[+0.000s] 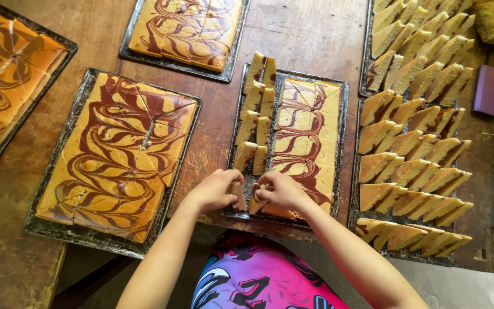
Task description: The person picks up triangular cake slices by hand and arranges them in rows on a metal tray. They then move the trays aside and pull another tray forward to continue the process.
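Both hands' grip [246,193] pinches cake slices [253,200] in the tray [344,114].

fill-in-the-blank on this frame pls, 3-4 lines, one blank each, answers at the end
1. Both hands, left hand and right hand, work at the near end of the ____ tray.
2. Each hand has its grip on a ____ of marbled cake.
3. In that tray the standing slices line its ____ side, beside the uncut-looking slab.
4. The purple pouch lies at the table's ____ edge.

Missing words: middle; slice; left; right
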